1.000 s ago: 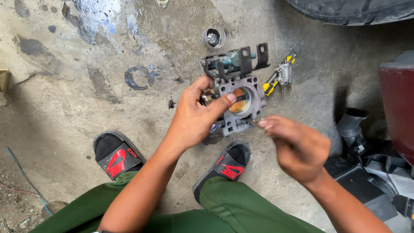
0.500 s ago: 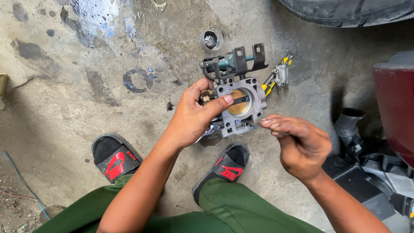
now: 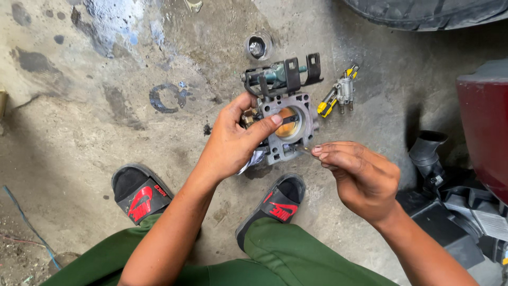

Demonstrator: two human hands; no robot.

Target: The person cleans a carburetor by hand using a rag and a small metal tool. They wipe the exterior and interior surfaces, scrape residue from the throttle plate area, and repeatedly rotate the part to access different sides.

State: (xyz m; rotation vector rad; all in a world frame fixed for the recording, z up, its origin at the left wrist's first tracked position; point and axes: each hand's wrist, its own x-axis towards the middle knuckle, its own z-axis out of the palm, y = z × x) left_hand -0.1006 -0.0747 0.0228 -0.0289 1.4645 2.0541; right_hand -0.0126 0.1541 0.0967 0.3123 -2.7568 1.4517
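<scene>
Stained, patchy concrete floor [image 3: 106, 132] spreads under you, with a black tyre [image 3: 423, 13] curving across the 1 o'clock corner and a dark red body panel [image 3: 487, 127] at 3 o'clock above black plastic duct parts [image 3: 431, 159]. At the centre, your left hand [image 3: 233, 143] grips a grey metal throttle body [image 3: 288, 127], thumb laid across its front face beside the round bore where a brass-coloured plate shows; the black bracket on its top edge points toward 12 o'clock. Your right hand [image 3: 360, 177], at 4 o'clock from the part, has its fingertips pinched together on something small and thin whose tip meets the lower right corner of the throttle body; what it is cannot be told. A small metal valve with yellow connectors [image 3: 338, 94] lies on the floor at 2 o'clock from the part, just beside it. A round metal socket [image 3: 257, 47] stands at 12 o'clock. Your two black-and-red sandals [image 3: 140, 193] sit at 6 and 8 o'clock, with green trousers [image 3: 296, 259] below them.
</scene>
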